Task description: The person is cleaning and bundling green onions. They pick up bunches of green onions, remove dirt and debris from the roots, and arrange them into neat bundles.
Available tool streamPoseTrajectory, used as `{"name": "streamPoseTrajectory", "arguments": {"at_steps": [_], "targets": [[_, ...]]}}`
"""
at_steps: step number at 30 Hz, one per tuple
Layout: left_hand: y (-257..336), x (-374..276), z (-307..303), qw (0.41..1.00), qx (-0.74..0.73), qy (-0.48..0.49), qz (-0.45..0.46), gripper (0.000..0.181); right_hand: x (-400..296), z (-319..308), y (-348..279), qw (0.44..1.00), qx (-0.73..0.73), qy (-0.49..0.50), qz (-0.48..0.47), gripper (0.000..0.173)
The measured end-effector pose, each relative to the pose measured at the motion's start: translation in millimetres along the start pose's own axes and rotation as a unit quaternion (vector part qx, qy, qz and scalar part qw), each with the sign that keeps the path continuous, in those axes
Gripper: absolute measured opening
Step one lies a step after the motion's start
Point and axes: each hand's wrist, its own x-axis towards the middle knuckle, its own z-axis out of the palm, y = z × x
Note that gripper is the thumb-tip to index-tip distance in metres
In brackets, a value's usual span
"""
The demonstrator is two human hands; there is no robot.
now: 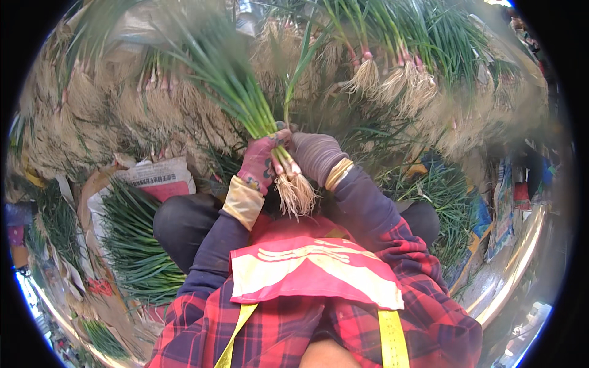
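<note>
A bunch of green onions (248, 99) with pinkish-white stems and pale hanging roots slants up to the left before me. My left hand (263, 161), in a pink patterned glove, is closed around the bunch just above its bulbs. Close against it on the right is my right hand (317, 152), in a greyish-purple glove; its fingertips are partly hidden behind the stems. A single thin green stalk (292, 87) rises from the fingertips of this right hand. The roots of the bunch (297, 195) dangle over my lap.
Heaped green onions with matted roots (395, 83) lie across the far side. At my left, long green leaves (138, 248) rest on a printed sack (158, 177). Loose green leaves (441, 202) are strewn at my right. My bent knees flank my forearms.
</note>
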Motion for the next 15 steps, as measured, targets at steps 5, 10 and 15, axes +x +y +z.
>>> {"name": "streamPoseTrajectory", "arguments": {"at_steps": [5,10,15], "targets": [[7.8,-11.9,-11.5,0.993,0.063,-0.058,-0.080,0.014,-9.0,-6.9,31.2,0.963,0.252,-0.066,-0.070,0.018],[-2.5,-27.0,12.7,0.998,0.057,-0.005,-0.031,0.015,37.7,6.8,52.9,0.700,0.711,-0.035,0.054,0.034],[-4.4,-22.8,-1.9,0.992,0.007,-0.069,-0.107,0.025,24.6,22.4,33.5,0.482,0.876,-0.003,0.002,0.032]]}}
